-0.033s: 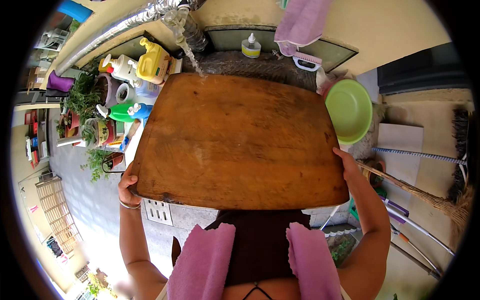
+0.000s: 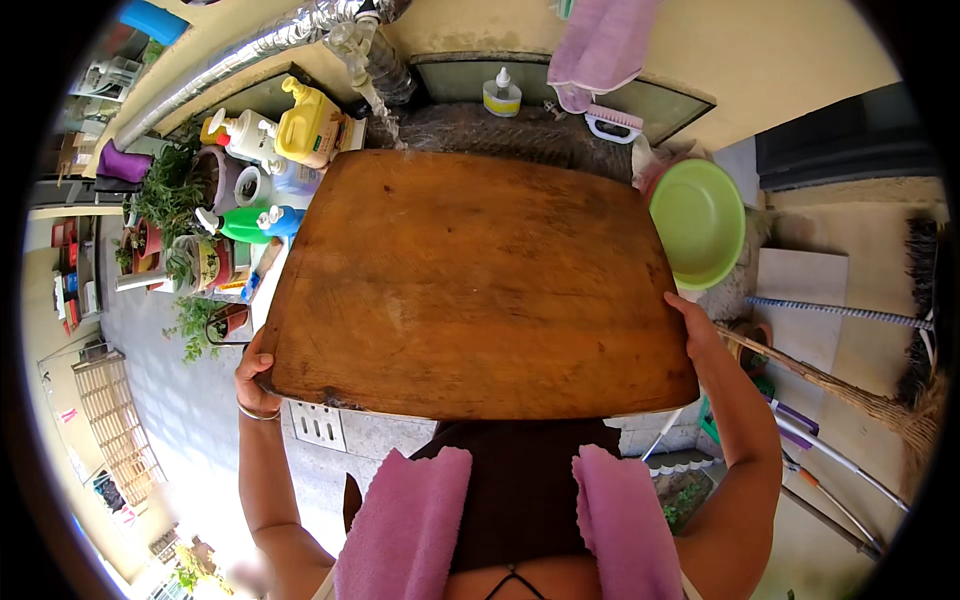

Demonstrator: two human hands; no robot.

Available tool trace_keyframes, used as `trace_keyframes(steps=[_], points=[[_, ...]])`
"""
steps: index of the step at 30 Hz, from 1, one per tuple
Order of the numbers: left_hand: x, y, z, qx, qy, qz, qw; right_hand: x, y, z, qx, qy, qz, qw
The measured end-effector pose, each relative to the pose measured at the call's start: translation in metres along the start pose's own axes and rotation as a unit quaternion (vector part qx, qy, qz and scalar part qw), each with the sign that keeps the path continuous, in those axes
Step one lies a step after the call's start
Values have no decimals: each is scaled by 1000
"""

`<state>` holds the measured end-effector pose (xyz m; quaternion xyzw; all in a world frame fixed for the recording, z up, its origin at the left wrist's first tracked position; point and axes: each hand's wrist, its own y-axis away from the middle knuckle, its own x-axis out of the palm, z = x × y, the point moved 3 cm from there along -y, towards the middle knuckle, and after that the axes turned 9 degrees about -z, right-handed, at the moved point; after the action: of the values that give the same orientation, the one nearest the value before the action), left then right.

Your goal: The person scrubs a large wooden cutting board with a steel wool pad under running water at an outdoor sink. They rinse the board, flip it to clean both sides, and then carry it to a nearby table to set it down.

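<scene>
A large brown wooden board (image 2: 480,290) with worn, darkened patches lies broad face up in front of me, over the sink (image 2: 520,130). My left hand (image 2: 254,378) is closed around its near left corner, thumb on top and the other fingers mostly hidden underneath. On the right edge, my right hand (image 2: 695,325) grips it with the thumb showing at the rim and the fingers out of sight below. Water (image 2: 380,110) runs from a tap (image 2: 350,45) beyond the far left edge and splashes there.
Left of the board stand a yellow pump bottle (image 2: 308,122), a green spray bottle (image 2: 242,225) and potted plants (image 2: 165,195). Behind are a small clear bottle (image 2: 502,95) and a scrub brush (image 2: 614,124). A green basin (image 2: 698,222) and a broom (image 2: 850,390) are at right.
The board's far edge sits very slightly nearer to me. Both hands keep their hold, and the water still runs.
</scene>
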<state>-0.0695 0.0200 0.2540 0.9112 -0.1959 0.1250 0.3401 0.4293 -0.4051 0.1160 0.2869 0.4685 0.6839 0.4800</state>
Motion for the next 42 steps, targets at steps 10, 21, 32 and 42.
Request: trace_keyframes(steps=[10, 21, 32, 42], points=[[-2, 146, 21, 116, 9, -118, 986, 54, -15, 40, -10, 67, 123, 990], [-8, 307, 64, 191, 17, -287, 938, 152, -29, 7, 33, 199, 255, 946], [-48, 414, 122, 235, 60, -365, 899, 212, -20, -78, 2, 278, 284, 918], [-54, 533, 129, 307, 13, -461, 832, 294, 48, -155, -1, 311, 391, 866]])
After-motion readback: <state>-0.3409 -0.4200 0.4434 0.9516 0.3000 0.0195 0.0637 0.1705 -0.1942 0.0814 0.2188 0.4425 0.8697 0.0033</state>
